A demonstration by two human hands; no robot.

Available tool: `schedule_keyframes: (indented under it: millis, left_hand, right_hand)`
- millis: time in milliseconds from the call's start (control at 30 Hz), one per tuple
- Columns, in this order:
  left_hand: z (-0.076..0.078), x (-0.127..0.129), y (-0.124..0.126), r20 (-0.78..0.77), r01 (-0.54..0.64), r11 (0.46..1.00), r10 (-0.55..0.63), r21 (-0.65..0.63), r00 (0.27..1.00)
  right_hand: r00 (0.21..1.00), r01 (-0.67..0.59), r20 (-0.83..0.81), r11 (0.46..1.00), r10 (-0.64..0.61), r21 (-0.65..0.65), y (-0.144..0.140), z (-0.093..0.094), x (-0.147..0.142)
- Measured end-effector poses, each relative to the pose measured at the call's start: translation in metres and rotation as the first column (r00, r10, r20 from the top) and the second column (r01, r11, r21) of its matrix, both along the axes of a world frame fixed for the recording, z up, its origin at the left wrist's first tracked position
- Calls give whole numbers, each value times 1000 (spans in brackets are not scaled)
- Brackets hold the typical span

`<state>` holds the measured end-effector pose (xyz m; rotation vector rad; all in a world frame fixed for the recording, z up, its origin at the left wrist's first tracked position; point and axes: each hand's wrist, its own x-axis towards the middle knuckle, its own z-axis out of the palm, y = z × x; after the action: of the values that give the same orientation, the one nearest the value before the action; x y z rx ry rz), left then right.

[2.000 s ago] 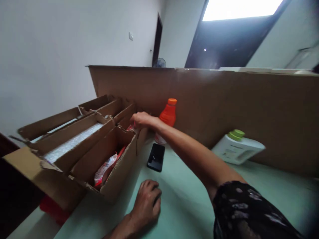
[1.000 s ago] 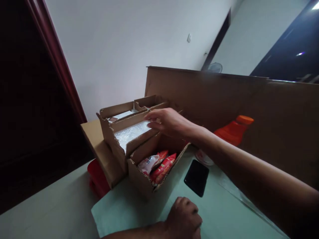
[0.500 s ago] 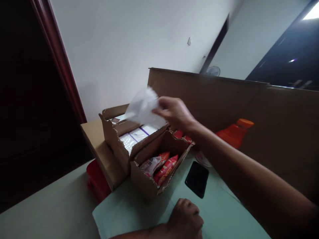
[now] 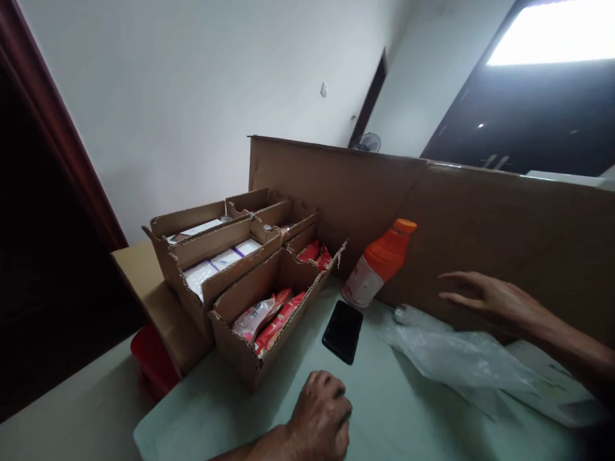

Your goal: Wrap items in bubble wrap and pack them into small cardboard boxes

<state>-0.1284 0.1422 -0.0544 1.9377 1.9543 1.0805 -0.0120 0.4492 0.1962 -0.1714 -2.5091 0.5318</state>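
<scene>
My right hand (image 4: pixel 494 299) hovers at the right with its fingers stretched and apart, holding nothing. Just below it lies a crumpled clear plastic bag (image 4: pixel 446 352) on the table. My left hand (image 4: pixel 321 410) rests on the tabletop as a loose fist, with nothing showing in it. Beyond that hand is a black phone (image 4: pixel 343 331). Red snack packets (image 4: pixel 278 323) sit in the nearest compartment of the cardboard organizer (image 4: pixel 235 368), to the left of the phone. White packs with purple edges (image 4: pixel 223 261) fill the compartment behind.
An orange-capped bottle (image 4: pixel 379 262) leans tilted near the tall cardboard panel (image 4: pixel 331 186). More red packets (image 4: pixel 314 253) occupy a rear compartment. Something red (image 4: pixel 151 362) is beneath the organizer's left side. A pale flat item (image 4: pixel 557 384) lies at the table's right.
My right hand has moved right from above the organizer and let go of the plastic bag, which now lies on the table. The view has swung right. My left hand stays a fist.
</scene>
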Motion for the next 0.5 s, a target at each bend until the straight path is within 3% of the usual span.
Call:
schedule_keyframes:
  millis: [67, 133, 233, 333, 500]
  left_hand:
    - [-7, 1, 3, -6, 10, 1000, -10, 4, 1000]
    - [-17, 0, 7, -20, 29, 999, -29, 19, 999]
    - [-34, -1, 18, -50, 45, 998, -43, 45, 998]
    - [-50, -3, 32, -85, 67, 997, -63, 36, 994]
    - [-68, 7, 50, -143, 55, 998, -53, 13, 988]
  right_hand:
    - [979, 171, 84, 972, -186, 160, -20, 9, -35]
    - [932, 244, 210, 939, -296, 242, -52, 22, -87]
    - [926, 156, 300, 957, -228, 246, -97, 39, -178]
    - [897, 108, 390, 958, -209, 264, -123, 47, -263]
    - [741, 50, 642, 970, -197, 239, -137, 37, -353]
